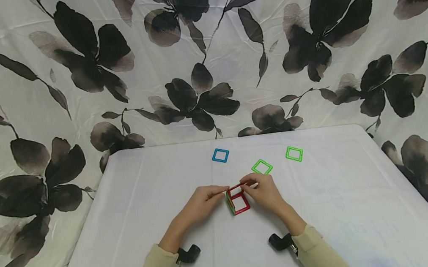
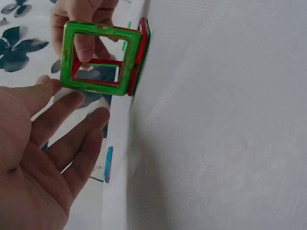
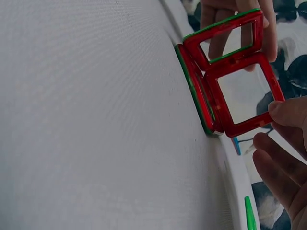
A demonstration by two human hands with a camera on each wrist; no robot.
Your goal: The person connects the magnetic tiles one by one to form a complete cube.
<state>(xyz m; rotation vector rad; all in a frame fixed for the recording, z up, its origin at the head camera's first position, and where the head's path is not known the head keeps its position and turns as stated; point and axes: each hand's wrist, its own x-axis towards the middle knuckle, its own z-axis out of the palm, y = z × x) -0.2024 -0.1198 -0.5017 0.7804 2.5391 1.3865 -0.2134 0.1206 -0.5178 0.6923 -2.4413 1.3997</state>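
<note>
While the flat red square (image 1: 243,211) rests on the table (image 1: 145,173), its broad side down, I take it to be the footing for the other two pieces. Along its left edge stands a green-faced square (image 2: 96,90), and at its upper corner the left hand (image 1: 201,204) has thumb and forefinger together in a light pinch, the other fingers fanned out clear, probably to steady that wall without shoving it.

Up from the flat square's far edge rises a red square (image 3: 217,100), pinched at its outer edge between the thumb and fingers of the right hand (image 1: 263,191). Held from there, its inner edge is left free to meet the green-faced one, so the two make a corner; each likely helps keep the other upright.

Beyond the flat square, a little left, lies a blue square (image 1: 220,155). Two bright green squares (image 1: 294,153) lie beyond it to the right, the nearer one just past the right hand; set out there, I'd say, they are within reach yet out of the way.
</note>
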